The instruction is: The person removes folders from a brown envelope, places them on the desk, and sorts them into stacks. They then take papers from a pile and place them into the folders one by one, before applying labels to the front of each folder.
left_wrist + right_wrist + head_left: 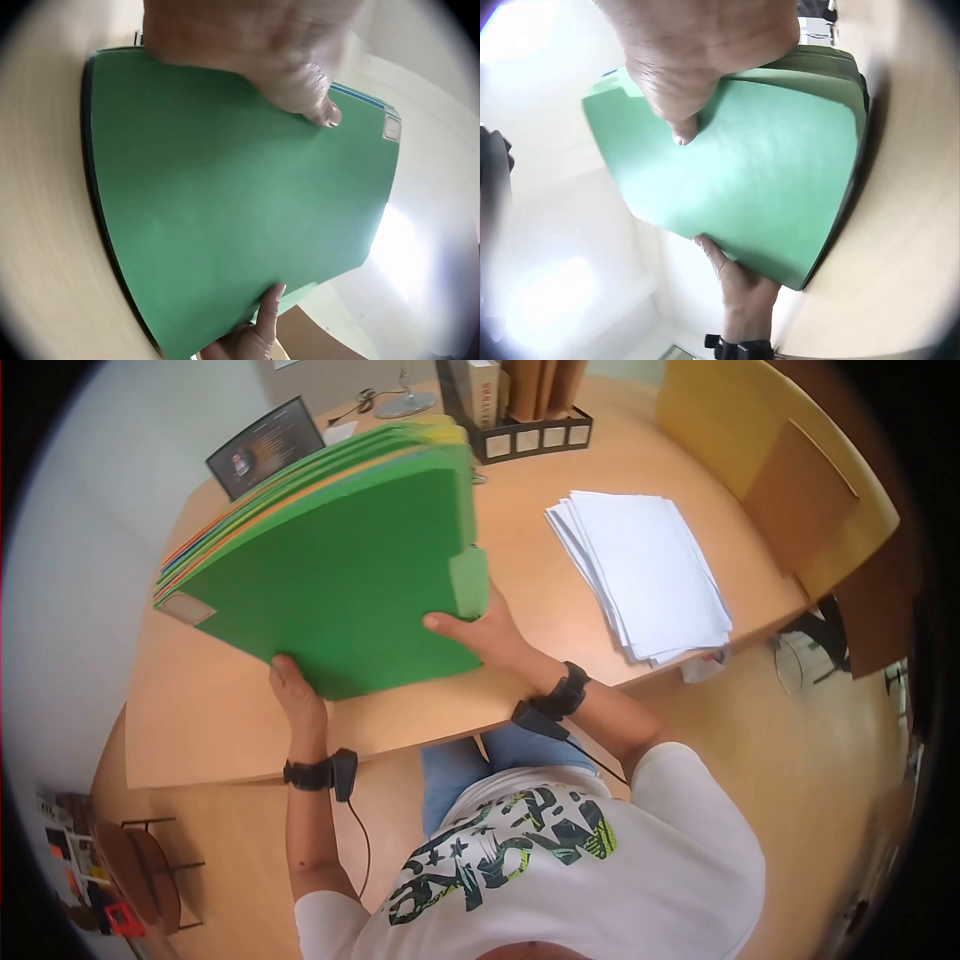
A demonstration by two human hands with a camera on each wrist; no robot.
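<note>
Green folders (340,580) sit upright on the counter (220,710), with the left-hand grip (300,705) pinching one side edge and the right-hand grip (490,630) clamped around the other, thumbs across the front cover.

You have two hands, one left hand (300,695) and one right hand (490,632), with two black wristbands (562,698) and two black cables (598,760). There is one stack of folders (330,580), its folders too tightly packed for you to count. On your one table (220,730) you have one stack of white paper (650,570), one dark screen (262,450), one round grey base (405,404) and one black organizer (487,447) bearing four white labels (527,440).
</note>
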